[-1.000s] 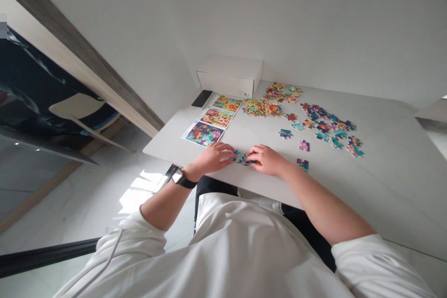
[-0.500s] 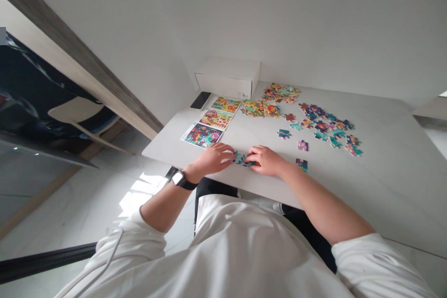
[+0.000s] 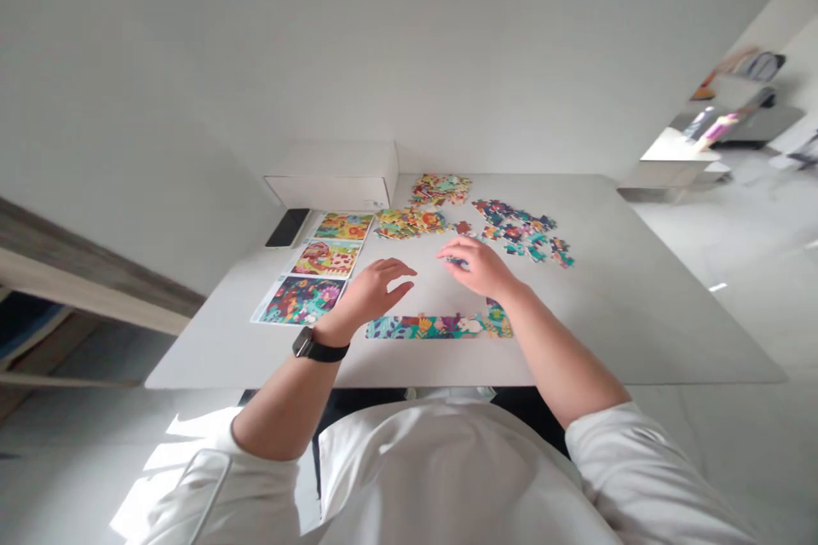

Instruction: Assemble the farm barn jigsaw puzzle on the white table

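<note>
A joined strip of jigsaw pieces [image 3: 422,327], teal with leaves, flowers and a white animal, lies along the near side of the table. My left hand [image 3: 378,289] hovers above and left of it with fingers stretched, holding nothing. Beyond the strip, my right hand [image 3: 479,268] reaches over the table, thumb and fingers apart. A blue puzzle piece [image 3: 456,261] shows beneath its fingers, partly hidden. At the strip's right end a purple-and-green piece [image 3: 496,306] sits above the row, partly covered by my right forearm.
Dark and teal loose pieces [image 3: 515,232] are spread at the right. Two yellowish piles, one nearer [image 3: 412,223] and one farther [image 3: 440,187], lie beside a brown piece [image 3: 463,227]. Three picture sheets [image 3: 300,300], a phone [image 3: 287,227] and a white box [image 3: 329,179] are at the left.
Both hands have lifted off the strip, leaving it uncovered. My right hand has moved forward to the loose blue piece. The head view has turned right.
</note>
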A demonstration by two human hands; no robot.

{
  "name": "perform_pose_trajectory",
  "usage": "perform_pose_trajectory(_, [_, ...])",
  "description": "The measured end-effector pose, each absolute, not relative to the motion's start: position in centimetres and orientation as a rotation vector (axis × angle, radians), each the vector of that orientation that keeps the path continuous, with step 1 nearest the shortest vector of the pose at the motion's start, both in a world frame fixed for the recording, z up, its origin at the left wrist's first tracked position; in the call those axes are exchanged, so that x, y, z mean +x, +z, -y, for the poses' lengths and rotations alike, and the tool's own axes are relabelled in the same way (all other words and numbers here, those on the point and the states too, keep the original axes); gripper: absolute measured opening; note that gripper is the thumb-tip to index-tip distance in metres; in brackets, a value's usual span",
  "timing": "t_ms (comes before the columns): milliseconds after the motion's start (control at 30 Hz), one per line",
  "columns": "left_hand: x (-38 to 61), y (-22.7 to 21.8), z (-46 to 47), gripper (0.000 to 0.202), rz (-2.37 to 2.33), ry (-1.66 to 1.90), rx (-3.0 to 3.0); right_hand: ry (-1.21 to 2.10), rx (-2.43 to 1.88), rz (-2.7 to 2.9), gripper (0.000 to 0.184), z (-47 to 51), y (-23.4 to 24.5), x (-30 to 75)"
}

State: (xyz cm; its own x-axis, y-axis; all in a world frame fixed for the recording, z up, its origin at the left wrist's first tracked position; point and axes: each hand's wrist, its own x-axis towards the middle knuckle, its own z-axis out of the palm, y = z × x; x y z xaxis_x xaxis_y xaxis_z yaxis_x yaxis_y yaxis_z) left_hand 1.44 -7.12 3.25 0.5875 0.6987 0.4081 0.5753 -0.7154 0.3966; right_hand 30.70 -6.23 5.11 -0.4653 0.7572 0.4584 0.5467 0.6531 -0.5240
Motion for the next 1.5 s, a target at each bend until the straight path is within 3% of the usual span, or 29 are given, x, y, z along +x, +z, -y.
perform_pose_trajectory(200, [5.1, 3.7, 2.9, 0.031, -1.021, 0.697, 2.569, 0.314, -1.383, 1.917, 0.021, 4.4, 6.2, 37.1])
perform_pose_trajectory(500, [5.4, -1.4, 0.3, 0.025, -1.073, 0.689, 2.622, 0.316, -1.864, 1.751, 0.021, 3.2, 0.3, 40.0])
perform_pose_trajectory(967, [4.6, -2.9, 0.3, 0.021, -1.04, 0.648, 2.639, 0.339, -1.926, 1.934, 0.018, 3.4, -1.4, 40.2])
perform_pose_trajectory(1233, [4.8, -2.7, 0.7, 0.026, -1.113, 0.533, 2.623, 0.433, -1.897, 2.107, 0.035, 4.1, -0.6, 40.9])
perform_pose_trajectory(1500, [4.9, -2.6, 0.7, 0.027, -1.138, 0.501, 2.622, 0.425, -1.907, 2.112, 0.023, 4.1, -0.7, 40.6])
